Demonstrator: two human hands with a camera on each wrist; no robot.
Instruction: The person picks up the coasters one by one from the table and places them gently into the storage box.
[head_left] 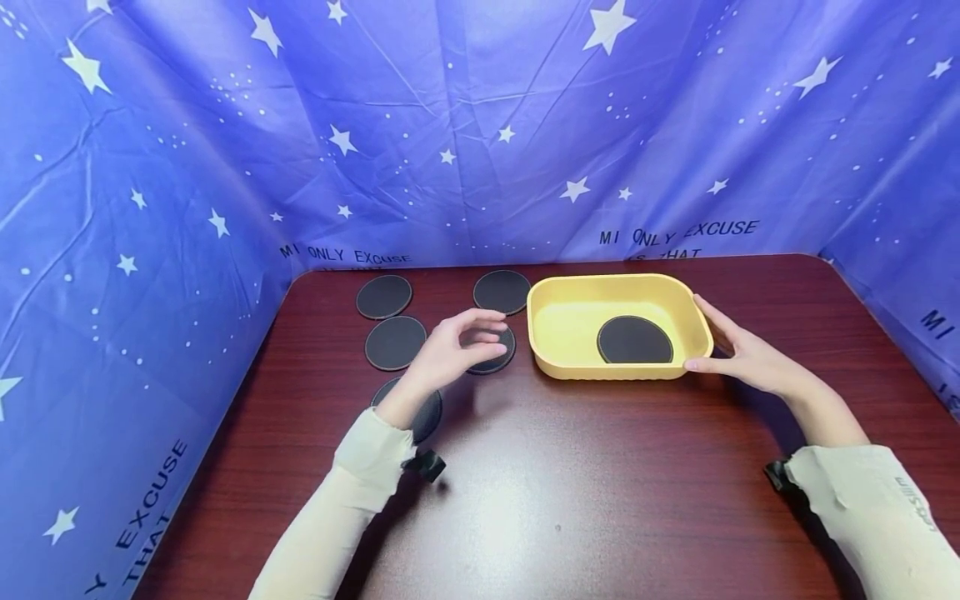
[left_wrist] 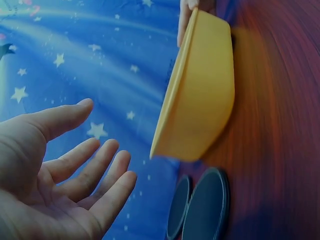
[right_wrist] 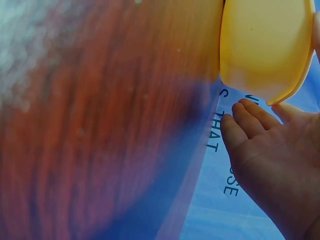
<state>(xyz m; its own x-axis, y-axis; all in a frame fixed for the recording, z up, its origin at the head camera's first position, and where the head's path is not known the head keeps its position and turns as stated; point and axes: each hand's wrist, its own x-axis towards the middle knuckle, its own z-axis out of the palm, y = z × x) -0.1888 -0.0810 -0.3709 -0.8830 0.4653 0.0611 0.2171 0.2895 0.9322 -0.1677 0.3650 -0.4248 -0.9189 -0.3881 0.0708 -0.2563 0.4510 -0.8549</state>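
Observation:
A yellow rectangular storage box [head_left: 551, 321] with rounded corners stands on the table, and one round black coaster [head_left: 635, 340] lies inside it. At its right end, my right hand [head_left: 753, 358] holds the rim, thumb at the front corner and index finger farther back; in the right wrist view the other fingers [right_wrist: 247, 120] stay apart from it. Left of the box, my left hand [head_left: 442, 354] hovers over the table with fingers loosely bent and nothing in them. Beneath that hand, a black coaster [head_left: 495, 360] is partly hidden.
Other black coasters lie on the left: a back coaster [head_left: 384, 297], a middle coaster [head_left: 393, 342], a front coaster [head_left: 429, 414] partly covered by my left arm, and one coaster [head_left: 502, 292] beside the box. Blue star-patterned cloth [head_left: 450, 192] borders the dark reddish wooden table [head_left: 600, 483].

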